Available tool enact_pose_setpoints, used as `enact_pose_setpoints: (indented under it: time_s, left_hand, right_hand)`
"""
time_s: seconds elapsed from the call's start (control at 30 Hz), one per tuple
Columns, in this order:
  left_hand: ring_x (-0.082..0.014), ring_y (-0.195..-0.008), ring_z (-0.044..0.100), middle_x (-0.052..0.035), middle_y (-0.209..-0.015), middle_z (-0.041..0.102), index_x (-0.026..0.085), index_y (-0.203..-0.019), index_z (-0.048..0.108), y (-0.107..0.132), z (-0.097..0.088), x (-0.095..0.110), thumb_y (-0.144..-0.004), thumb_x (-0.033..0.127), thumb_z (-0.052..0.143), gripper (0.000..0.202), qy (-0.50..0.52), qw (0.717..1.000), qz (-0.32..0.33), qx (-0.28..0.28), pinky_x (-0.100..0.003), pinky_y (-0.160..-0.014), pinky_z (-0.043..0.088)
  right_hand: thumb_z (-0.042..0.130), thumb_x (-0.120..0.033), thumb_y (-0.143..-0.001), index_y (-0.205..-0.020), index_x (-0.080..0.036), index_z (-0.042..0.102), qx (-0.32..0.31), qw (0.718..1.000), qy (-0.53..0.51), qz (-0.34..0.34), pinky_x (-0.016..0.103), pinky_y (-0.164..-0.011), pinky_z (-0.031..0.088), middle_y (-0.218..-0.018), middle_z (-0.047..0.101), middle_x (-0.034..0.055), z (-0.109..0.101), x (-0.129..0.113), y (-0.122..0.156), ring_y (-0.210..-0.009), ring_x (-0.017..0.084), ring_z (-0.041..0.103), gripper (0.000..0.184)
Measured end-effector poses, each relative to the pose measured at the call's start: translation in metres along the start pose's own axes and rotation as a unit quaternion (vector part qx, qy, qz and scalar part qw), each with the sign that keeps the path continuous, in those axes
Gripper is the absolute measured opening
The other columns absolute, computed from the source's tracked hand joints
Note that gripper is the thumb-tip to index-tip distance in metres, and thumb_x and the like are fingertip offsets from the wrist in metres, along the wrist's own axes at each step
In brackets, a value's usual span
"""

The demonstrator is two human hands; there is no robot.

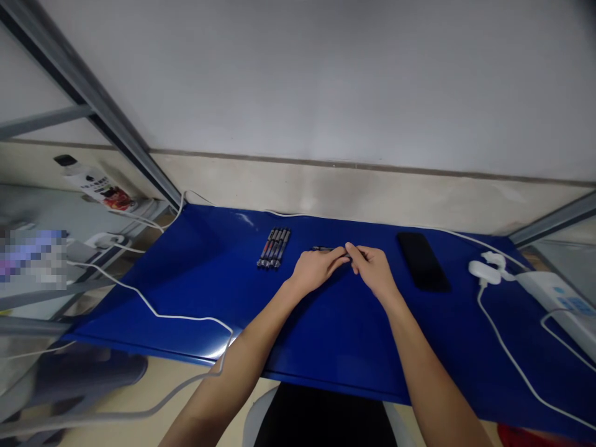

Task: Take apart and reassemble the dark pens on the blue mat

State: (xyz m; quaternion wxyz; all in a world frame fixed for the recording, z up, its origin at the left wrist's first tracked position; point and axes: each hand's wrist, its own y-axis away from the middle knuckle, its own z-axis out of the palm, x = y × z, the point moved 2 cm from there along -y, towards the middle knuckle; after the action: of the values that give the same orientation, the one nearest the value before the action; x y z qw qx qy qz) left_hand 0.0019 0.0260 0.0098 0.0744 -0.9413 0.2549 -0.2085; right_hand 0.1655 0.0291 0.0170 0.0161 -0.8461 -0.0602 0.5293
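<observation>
Over the middle of the blue desk (186, 279), my left hand (315, 270) and my right hand (371, 267) meet on a dark pen (321, 248) lying crosswise. Fingers of both hands are closed around it, the right ones at its right end. Most of the pen is hidden behind the fingers, so its tip and cap cannot be made out. To the left of my left hand, several similar pens (274, 248) lie side by side in a neat row, apart from both hands.
A black phone (423, 262) lies right of my right hand. Farther right are a white charger (485, 272) with its cable and a white power strip (559, 304). A white cable (181, 318) crosses the desk's left side. On the left shelf a bottle (97, 186) stands tilted in view.
</observation>
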Motion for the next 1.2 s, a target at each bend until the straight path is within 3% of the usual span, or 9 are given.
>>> enact_pose_setpoints:
  time_s: [0.17,0.33,0.43,0.53,0.6,0.7,0.8,0.97,1.2]
  left_hand:
    - [-0.0173,-0.068,0.064,0.0006,-0.073,0.065,0.028,-0.106,0.059,-0.002,-0.006,-0.007,-0.101,0.051,0.024,0.042,0.042,0.997,-0.065,0.011,-0.023,-0.06,0.037]
    - [-0.013,-0.064,0.06,0.0018,-0.07,0.061,0.023,-0.104,0.055,-0.004,-0.014,-0.011,-0.101,0.048,0.025,0.04,0.199,0.973,-0.107,0.045,-0.022,-0.062,0.04]
    - [-0.012,-0.071,0.061,-0.0004,-0.079,0.065,0.021,-0.106,0.048,-0.006,-0.011,-0.009,-0.101,0.045,0.026,0.033,0.35,0.931,-0.074,0.068,-0.024,-0.071,0.045]
    - [-0.0151,-0.09,0.064,-0.0056,-0.089,0.069,0.021,-0.108,0.036,-0.009,-0.005,-0.007,-0.101,0.045,0.033,0.025,0.497,0.86,-0.019,0.115,-0.03,-0.082,0.047]
    - [-0.0172,-0.1,0.064,-0.0088,-0.094,0.071,0.021,-0.106,0.032,-0.011,-0.003,-0.008,-0.1,0.045,0.038,0.025,0.557,0.82,-0.002,0.133,-0.033,-0.086,0.046]
    - [-0.0178,-0.102,0.064,-0.0117,-0.107,0.07,0.022,-0.104,0.036,-0.012,-0.002,-0.01,-0.097,0.046,0.045,0.026,0.594,0.793,-0.008,0.138,-0.033,-0.086,0.046]
    - [-0.0184,-0.1,0.065,-0.0123,-0.113,0.069,0.019,-0.102,0.047,-0.013,-0.005,-0.013,-0.093,0.044,0.055,0.027,0.596,0.789,-0.033,0.144,-0.029,-0.079,0.047]
    - [-0.017,-0.085,0.067,-0.0096,-0.091,0.073,0.014,-0.099,0.068,-0.012,-0.007,-0.021,-0.084,0.041,0.068,0.031,0.57,0.802,-0.104,0.146,-0.027,-0.075,0.048]
    - [-0.013,-0.068,0.065,-0.0101,-0.079,0.074,0.009,-0.093,0.07,-0.009,0.016,-0.009,-0.077,0.039,0.075,0.034,0.582,0.805,-0.108,-0.028,-0.026,-0.072,0.049]
  right_hand:
    - [0.057,-0.054,-0.088,-0.079,-0.021,0.061,-0.007,0.998,-0.04,-0.038,0.028,-0.057,0.04,-0.062,0.055,-0.0003,0.003,0.001,-0.002,-0.059,0.015,0.052,0.034]
    - [0.057,-0.05,-0.088,-0.084,-0.022,0.064,-0.07,0.996,-0.032,-0.051,0.031,-0.067,0.046,-0.073,0.064,0.002,0.014,0.002,0.0,-0.069,0.018,0.06,0.029]
    - [0.057,-0.047,-0.09,-0.091,-0.023,0.067,-0.102,0.992,-0.034,-0.065,0.033,-0.072,0.048,-0.085,0.069,0.0044,0.022,0.002,0.002,-0.078,0.02,0.063,0.027]
    - [0.055,-0.046,-0.091,-0.108,-0.023,0.067,-0.12,0.988,-0.085,-0.055,0.035,-0.073,0.05,-0.093,0.07,0.0066,0.025,0.006,0.0,-0.085,0.022,0.065,0.031]
    - [0.055,-0.046,-0.092,-0.115,-0.022,0.066,-0.117,0.984,-0.131,-0.036,0.035,-0.072,0.051,-0.088,0.07,0.0064,0.022,0.01,-0.003,-0.08,0.021,0.065,0.035]
    - [0.06,-0.043,-0.089,-0.109,-0.021,0.07,-0.082,0.983,-0.162,-0.015,0.034,-0.07,0.049,-0.078,0.068,0.0035,0.011,0.014,-0.007,-0.07,0.017,0.062,0.031]
    - [0.068,-0.037,-0.084,-0.101,-0.023,0.073,-0.057,0.982,-0.182,-0.013,0.032,-0.069,0.047,-0.075,0.065,0.0013,0.001,0.015,-0.008,-0.068,0.015,0.059,0.023]
    - [0.075,-0.032,-0.078,-0.086,-0.021,0.075,0.038,0.952,-0.302,-0.005,0.029,-0.066,0.044,-0.072,0.063,0.0007,-0.008,0.019,-0.013,-0.066,0.013,0.054,0.014]
    - [0.073,-0.044,-0.079,-0.075,-0.018,0.07,0.111,0.86,-0.496,0.044,0.026,-0.064,0.047,-0.078,0.063,0.003,-0.003,0.021,-0.017,-0.068,0.012,0.054,0.027]
